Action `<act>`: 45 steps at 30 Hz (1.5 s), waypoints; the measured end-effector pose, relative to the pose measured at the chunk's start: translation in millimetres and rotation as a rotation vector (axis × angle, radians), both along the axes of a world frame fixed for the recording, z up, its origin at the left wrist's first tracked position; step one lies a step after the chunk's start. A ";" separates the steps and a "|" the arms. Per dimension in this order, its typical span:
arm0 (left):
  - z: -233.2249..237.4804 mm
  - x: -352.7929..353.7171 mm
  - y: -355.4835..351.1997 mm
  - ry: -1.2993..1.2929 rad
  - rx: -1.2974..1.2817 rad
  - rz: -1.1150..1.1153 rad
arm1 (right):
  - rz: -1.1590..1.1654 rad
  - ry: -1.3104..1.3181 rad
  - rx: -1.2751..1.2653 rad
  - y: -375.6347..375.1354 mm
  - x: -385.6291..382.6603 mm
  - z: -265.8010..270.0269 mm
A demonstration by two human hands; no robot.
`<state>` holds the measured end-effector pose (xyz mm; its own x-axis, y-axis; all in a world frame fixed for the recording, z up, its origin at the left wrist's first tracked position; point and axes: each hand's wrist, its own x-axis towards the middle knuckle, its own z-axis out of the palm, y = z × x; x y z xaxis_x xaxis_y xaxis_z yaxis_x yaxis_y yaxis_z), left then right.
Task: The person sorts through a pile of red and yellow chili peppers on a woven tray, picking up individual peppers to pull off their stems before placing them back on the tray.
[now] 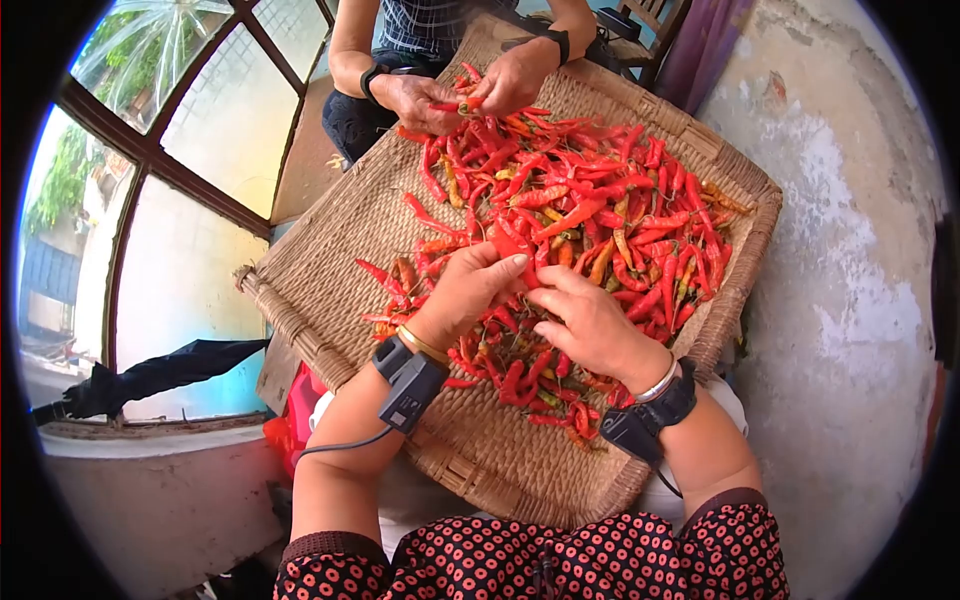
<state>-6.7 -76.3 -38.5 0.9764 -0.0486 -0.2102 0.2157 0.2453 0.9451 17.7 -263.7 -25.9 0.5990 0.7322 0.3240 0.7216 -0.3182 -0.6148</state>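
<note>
Over tray (330, 225): left hand (465, 295), right hand (590, 325) grip one chili (512, 247).

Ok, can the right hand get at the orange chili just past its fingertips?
Probably yes. The right hand rests on the pile, and the orange chili lies on top just beyond it, uncovered. The left hand pinches a red chili alongside; the other person's hands are far off.

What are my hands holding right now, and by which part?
One red chili, pinched between the fingertips of the left hand and right hand. Which end each grips cannot be told.
</note>
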 end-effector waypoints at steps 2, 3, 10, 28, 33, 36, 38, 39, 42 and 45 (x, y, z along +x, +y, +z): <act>4.6 4.8 14.7 0.051 0.060 0.063 | 0.083 0.106 0.035 -2.8 1.6 0.8; 4.5 9.1 21.1 0.058 0.010 0.194 | 0.054 0.059 0.012 -6.8 7.2 1.5; 4.5 5.4 33.7 0.051 0.132 0.323 | -0.134 -0.128 -0.372 -32.2 9.2 12.1; -18.7 6.5 4.9 -0.694 1.567 -0.242 | -0.019 -0.155 -0.718 -33.7 3.1 -2.0; -16.9 7.4 2.8 -0.639 1.681 -0.246 | 0.021 -0.113 -0.776 -28.6 2.1 4.3; -16.7 9.1 1.5 -0.652 1.666 -0.228 | 0.083 0.027 -0.954 -21.6 -2.2 12.6; -9.7 6.1 2.4 -0.620 1.685 -0.215 | 0.091 0.051 -0.952 -20.6 -2.1 12.1; -8.1 5.4 4.2 -0.617 1.683 -0.217 | 0.089 0.021 -0.940 -20.5 -2.3 8.9; -3.0 4.8 9.6 -0.626 1.526 -0.172 | 0.068 -0.070 -0.873 -25.7 -4.4 -8.1; 7.3 0.5 17.6 -0.600 1.018 0.033 | 0.033 -0.149 -0.805 -29.4 -5.4 -13.4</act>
